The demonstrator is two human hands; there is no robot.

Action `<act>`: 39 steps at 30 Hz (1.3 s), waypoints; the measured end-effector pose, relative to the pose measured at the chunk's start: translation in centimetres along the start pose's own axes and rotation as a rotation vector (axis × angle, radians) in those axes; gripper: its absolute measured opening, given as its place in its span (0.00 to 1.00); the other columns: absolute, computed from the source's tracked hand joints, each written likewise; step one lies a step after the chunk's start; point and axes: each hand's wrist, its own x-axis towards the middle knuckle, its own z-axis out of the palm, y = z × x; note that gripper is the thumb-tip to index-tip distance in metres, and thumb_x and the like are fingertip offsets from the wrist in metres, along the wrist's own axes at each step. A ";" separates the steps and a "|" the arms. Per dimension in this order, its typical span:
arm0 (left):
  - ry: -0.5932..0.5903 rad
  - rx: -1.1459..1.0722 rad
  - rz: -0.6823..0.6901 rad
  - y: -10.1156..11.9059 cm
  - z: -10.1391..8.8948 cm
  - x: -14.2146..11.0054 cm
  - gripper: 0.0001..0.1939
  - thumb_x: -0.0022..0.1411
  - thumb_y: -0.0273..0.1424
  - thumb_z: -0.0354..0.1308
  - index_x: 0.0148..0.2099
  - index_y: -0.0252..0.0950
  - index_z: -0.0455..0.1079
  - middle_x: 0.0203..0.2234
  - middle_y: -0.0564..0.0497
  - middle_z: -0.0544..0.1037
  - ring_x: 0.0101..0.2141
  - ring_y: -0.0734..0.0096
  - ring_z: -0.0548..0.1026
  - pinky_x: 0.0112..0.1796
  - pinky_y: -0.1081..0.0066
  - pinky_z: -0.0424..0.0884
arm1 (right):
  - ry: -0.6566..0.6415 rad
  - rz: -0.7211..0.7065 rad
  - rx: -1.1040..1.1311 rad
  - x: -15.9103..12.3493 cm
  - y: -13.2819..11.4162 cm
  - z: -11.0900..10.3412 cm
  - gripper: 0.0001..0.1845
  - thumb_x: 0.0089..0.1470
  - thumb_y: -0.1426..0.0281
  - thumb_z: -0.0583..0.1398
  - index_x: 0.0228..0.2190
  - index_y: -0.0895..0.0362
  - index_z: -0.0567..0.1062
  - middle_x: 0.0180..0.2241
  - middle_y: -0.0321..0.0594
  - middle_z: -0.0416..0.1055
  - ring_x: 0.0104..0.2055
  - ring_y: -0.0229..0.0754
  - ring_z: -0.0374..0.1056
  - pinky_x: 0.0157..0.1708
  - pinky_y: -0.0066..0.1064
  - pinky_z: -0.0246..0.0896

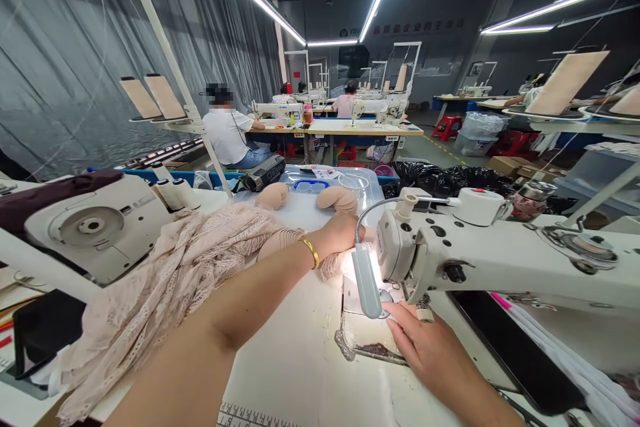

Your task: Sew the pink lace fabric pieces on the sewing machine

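My left hand (343,233), a gold bangle at its wrist, reaches past the lamp to the far side of the sewing machine head (400,247). Its fingers look curled and are partly hidden, so what they hold is unclear. Beige lace (331,268) lies just under it. My right hand (433,350) rests on the machine bed, fingers stretched towards the metal plate (353,300) and a shiny rounded metal part (386,299). A grey lamp (367,283) lights this spot and covers part of it. Beige moulded cups (337,199) sit beyond my left hand.
A heap of beige lace fabric (185,267) covers the left side. Another machine (95,223) stands at far left. A clear plastic bin (367,180) is behind the table. A black phone-like slab (515,347) lies under the machine arm. A person in white (225,130) sits ahead.
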 end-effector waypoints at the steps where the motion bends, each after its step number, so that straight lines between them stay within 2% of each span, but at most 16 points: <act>1: -0.006 0.003 -0.022 0.1 0.0 0.2 0.11 0.69 0.33 0.67 0.35 0.33 0.74 0.29 0.55 0.76 0.29 0.71 0.74 0.34 0.70 0.72 | 0.003 -0.005 0.008 0.2 -0.3 -0.4 0.18 0.76 0.66 0.48 0.51 0.48 0.77 0.44 0.43 0.81 0.47 0.51 0.77 0.37 0.38 0.72; 3: 0.014 0.012 -0.072 0.2 -1.0 0.3 0.12 0.73 0.32 0.63 0.35 0.33 0.73 0.28 0.55 0.75 0.29 0.72 0.73 0.35 0.69 0.73 | 0.032 -0.016 0.005 0.4 -0.7 -0.9 0.19 0.75 0.67 0.47 0.47 0.49 0.77 0.41 0.42 0.80 0.43 0.50 0.76 0.35 0.37 0.70; 6: 0.163 0.024 -0.157 0.1 -4.6 -1.0 0.13 0.72 0.24 0.55 0.32 0.35 0.72 0.30 0.50 0.76 0.35 0.65 0.75 0.37 0.67 0.69 | 0.056 -0.048 -0.026 0.5 -0.8 -1.1 0.19 0.75 0.68 0.47 0.46 0.50 0.78 0.38 0.42 0.79 0.40 0.50 0.74 0.34 0.36 0.69; 8: 0.262 0.031 -0.195 0.0 -7.4 -3.3 0.13 0.71 0.25 0.53 0.33 0.35 0.72 0.33 0.48 0.77 0.40 0.61 0.75 0.38 0.66 0.67 | 0.049 -0.046 -0.033 0.3 -0.5 -0.7 0.19 0.75 0.68 0.47 0.48 0.51 0.78 0.38 0.42 0.78 0.38 0.49 0.73 0.34 0.36 0.68; 11: 0.310 0.033 -0.219 0.4 -9.7 -9.0 0.12 0.71 0.28 0.53 0.32 0.36 0.70 0.30 0.50 0.75 0.36 0.63 0.73 0.36 0.66 0.65 | 0.019 -0.018 -0.043 0.1 0.1 0.1 0.19 0.75 0.67 0.47 0.48 0.50 0.77 0.35 0.40 0.75 0.36 0.49 0.71 0.32 0.37 0.66; 13: 0.317 -0.019 -0.246 0.9 -9.4 -13.5 0.11 0.72 0.31 0.54 0.35 0.37 0.72 0.31 0.51 0.76 0.33 0.65 0.73 0.34 0.67 0.65 | 0.008 -0.016 -0.056 0.0 0.3 0.5 0.19 0.75 0.67 0.46 0.47 0.50 0.77 0.33 0.40 0.73 0.35 0.49 0.69 0.31 0.36 0.64; 15: 0.284 -0.019 -0.252 1.6 -7.7 -17.5 0.10 0.73 0.30 0.54 0.37 0.37 0.73 0.32 0.51 0.76 0.33 0.65 0.74 0.36 0.67 0.67 | 0.017 -0.012 -0.058 -0.1 0.3 0.5 0.20 0.75 0.67 0.46 0.47 0.50 0.77 0.32 0.39 0.72 0.34 0.49 0.69 0.30 0.36 0.63; 17: 0.292 0.163 -0.172 2.2 -5.2 -20.5 0.06 0.69 0.26 0.58 0.38 0.38 0.75 0.40 0.47 0.78 0.42 0.58 0.75 0.44 0.61 0.70 | 0.010 -0.004 -0.039 0.0 0.1 0.2 0.19 0.75 0.66 0.47 0.47 0.50 0.78 0.32 0.39 0.72 0.34 0.48 0.69 0.30 0.36 0.63; 19: 0.224 0.262 -0.076 2.8 -2.7 -22.1 0.09 0.66 0.19 0.59 0.41 0.38 0.75 0.49 0.45 0.78 0.49 0.54 0.74 0.50 0.57 0.69 | 0.000 0.010 -0.023 0.1 -0.1 -0.1 0.18 0.74 0.66 0.48 0.47 0.50 0.78 0.33 0.39 0.72 0.34 0.48 0.70 0.31 0.36 0.64; 21: 0.081 0.203 0.004 3.2 -0.6 -22.1 0.15 0.62 0.13 0.58 0.42 0.38 0.74 0.48 0.47 0.79 0.46 0.59 0.75 0.48 0.62 0.70 | -0.019 0.012 -0.015 0.2 -0.2 -0.4 0.18 0.74 0.66 0.48 0.47 0.50 0.78 0.34 0.39 0.73 0.33 0.47 0.70 0.30 0.36 0.65; 23: -0.033 0.097 0.065 3.5 0.8 -21.1 0.18 0.58 0.10 0.56 0.43 0.36 0.73 0.44 0.49 0.80 0.42 0.64 0.75 0.42 0.68 0.70 | -0.033 0.024 -0.022 0.2 -0.3 -0.5 0.18 0.75 0.65 0.47 0.46 0.50 0.77 0.33 0.39 0.72 0.31 0.47 0.70 0.29 0.36 0.65; 26: -0.075 0.026 0.181 4.2 1.9 -18.3 0.12 0.61 0.14 0.58 0.38 0.36 0.72 0.39 0.49 0.79 0.39 0.65 0.74 0.38 0.69 0.69 | -0.052 0.032 -0.046 0.3 -0.5 -0.7 0.20 0.76 0.64 0.46 0.46 0.50 0.77 0.30 0.38 0.70 0.31 0.48 0.70 0.27 0.35 0.64; 29: -0.041 0.047 0.309 5.3 2.7 -15.4 0.10 0.63 0.18 0.58 0.31 0.36 0.67 0.33 0.50 0.76 0.34 0.66 0.72 0.35 0.68 0.67 | -0.052 0.025 -0.056 0.4 -0.8 -1.1 0.20 0.75 0.66 0.46 0.42 0.52 0.77 0.31 0.40 0.71 0.33 0.48 0.71 0.29 0.36 0.66; 32: 0.068 0.017 0.394 6.5 3.3 -13.5 0.09 0.65 0.18 0.54 0.36 0.36 0.69 0.33 0.50 0.77 0.34 0.67 0.73 0.36 0.68 0.70 | -0.054 0.012 -0.048 0.7 -0.9 -1.5 0.19 0.74 0.68 0.47 0.39 0.52 0.77 0.34 0.41 0.73 0.37 0.48 0.72 0.33 0.36 0.69; 36: 0.195 -0.103 0.394 7.4 3.3 -12.6 0.09 0.73 0.23 0.50 0.41 0.36 0.71 0.37 0.47 0.81 0.37 0.66 0.77 0.40 0.68 0.74 | -0.033 -0.006 -0.056 0.9 -1.0 -1.8 0.19 0.74 0.70 0.48 0.41 0.51 0.79 0.31 0.40 0.74 0.36 0.49 0.70 0.32 0.35 0.67; 39: 0.180 -0.151 0.393 7.7 3.1 -12.4 0.13 0.76 0.24 0.47 0.42 0.35 0.72 0.34 0.48 0.80 0.35 0.67 0.77 0.39 0.68 0.75 | 0.011 -0.024 -0.073 0.8 -0.9 -1.6 0.21 0.74 0.69 0.47 0.44 0.50 0.80 0.28 0.39 0.71 0.33 0.49 0.68 0.29 0.35 0.64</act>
